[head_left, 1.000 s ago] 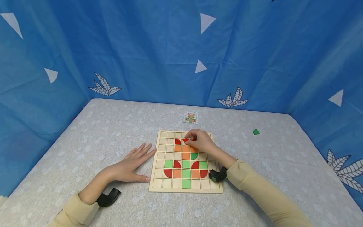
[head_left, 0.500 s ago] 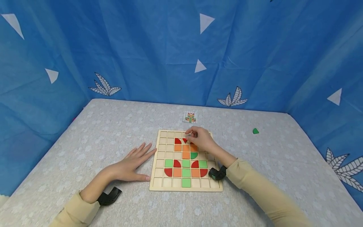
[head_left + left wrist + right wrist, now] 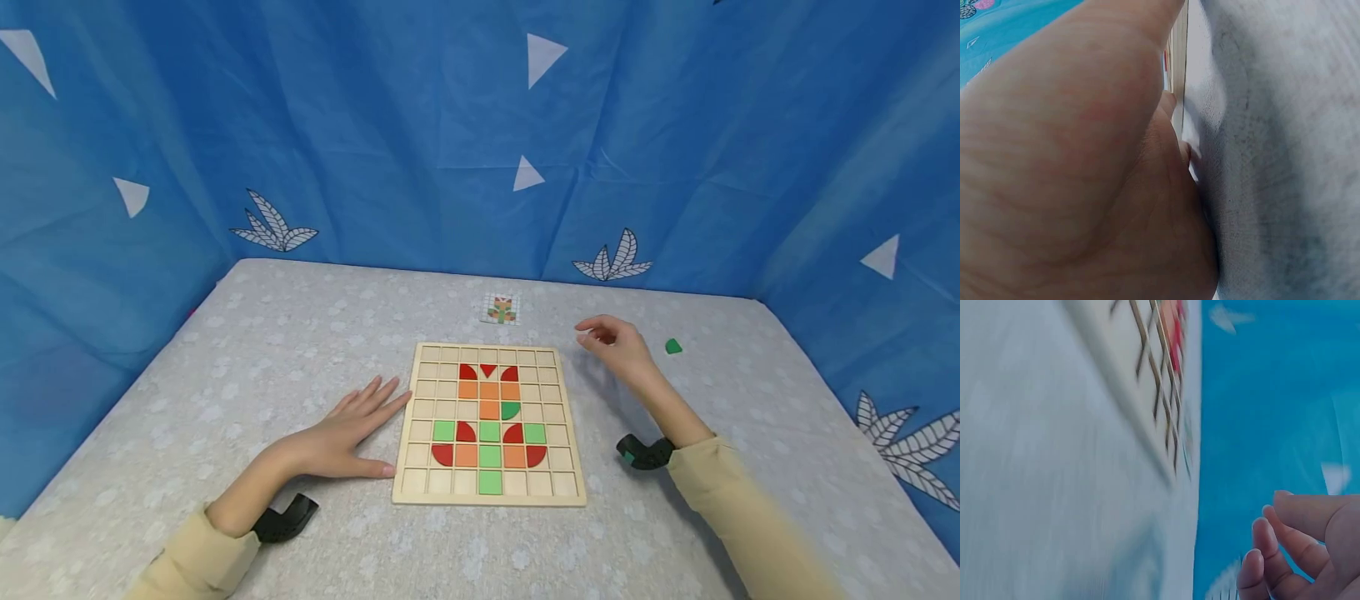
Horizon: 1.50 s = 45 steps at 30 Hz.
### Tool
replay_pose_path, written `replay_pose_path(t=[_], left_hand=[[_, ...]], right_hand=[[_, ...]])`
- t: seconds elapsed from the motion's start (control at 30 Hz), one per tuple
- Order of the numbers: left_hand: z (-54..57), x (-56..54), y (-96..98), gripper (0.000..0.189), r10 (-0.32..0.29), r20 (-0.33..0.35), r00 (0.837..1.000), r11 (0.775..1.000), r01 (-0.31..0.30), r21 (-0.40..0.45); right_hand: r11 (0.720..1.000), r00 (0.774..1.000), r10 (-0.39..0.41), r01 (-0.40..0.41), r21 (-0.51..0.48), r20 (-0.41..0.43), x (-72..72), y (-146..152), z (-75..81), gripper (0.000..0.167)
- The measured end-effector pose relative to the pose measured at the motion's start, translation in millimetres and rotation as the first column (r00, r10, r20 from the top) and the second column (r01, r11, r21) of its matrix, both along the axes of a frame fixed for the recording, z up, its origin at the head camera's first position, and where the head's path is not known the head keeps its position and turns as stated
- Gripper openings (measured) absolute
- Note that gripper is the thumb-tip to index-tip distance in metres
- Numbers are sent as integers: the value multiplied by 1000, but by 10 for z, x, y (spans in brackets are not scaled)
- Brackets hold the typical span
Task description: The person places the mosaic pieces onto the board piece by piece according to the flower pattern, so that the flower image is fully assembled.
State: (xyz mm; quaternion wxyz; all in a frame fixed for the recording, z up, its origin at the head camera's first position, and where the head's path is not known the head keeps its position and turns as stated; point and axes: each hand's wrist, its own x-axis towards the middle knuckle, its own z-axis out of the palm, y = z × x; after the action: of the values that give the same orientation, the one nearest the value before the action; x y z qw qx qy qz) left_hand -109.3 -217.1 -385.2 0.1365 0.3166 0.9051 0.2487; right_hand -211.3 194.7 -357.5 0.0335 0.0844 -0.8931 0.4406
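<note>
A wooden grid board (image 3: 564, 483) lies on the table with red, orange and green tiles set in its squares. Among them are a small red triangle (image 3: 488, 370) near the top and a dark green quarter-round tile (image 3: 511, 410). My left hand (image 3: 341, 442) lies flat with fingers spread, index fingertip and thumb at the board's left edge. To the right of the board, my right hand (image 3: 621, 350) hovers above the table, its fingers loosely bent. Nothing shows between those fingers in the right wrist view. A loose green tile (image 3: 673, 346) lies just beyond this hand on the right.
Behind the board lies a small pattern card (image 3: 500, 309) with a coloured figure on a grid. A blue curtain (image 3: 420, 125) surrounds the back and sides of the table (image 3: 322, 325), which has a pale floral cover.
My right hand has let go of the red triangle, which stays in the board's upper part, and has moved right, off the board. The left hand has stayed in place.
</note>
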Motion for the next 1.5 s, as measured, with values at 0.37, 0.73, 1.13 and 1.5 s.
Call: replay_pose_path(t=[0.37,0.73,1.13,1.5], left_hand=[[12,28,-23,98,21,-7,1000,1000,-21,10],[0,24,-53,98,24,-13,1000,1000,-24,5],[32,-22,-5,96,-3,-26,1000,1000,3,0],[13,6,12,96,1,-7,1000,1000,-1,11]], right_hand=[[922,939,-336,345,-175,80,-37,851,-131,39],[860,860,-466,496,-122,209,-63,1014,-190,43],[835,859,-511,504,223,-26,-161,1028,-294,32],[840,852,-523,518,161,-14,-113,1128,-324,34]])
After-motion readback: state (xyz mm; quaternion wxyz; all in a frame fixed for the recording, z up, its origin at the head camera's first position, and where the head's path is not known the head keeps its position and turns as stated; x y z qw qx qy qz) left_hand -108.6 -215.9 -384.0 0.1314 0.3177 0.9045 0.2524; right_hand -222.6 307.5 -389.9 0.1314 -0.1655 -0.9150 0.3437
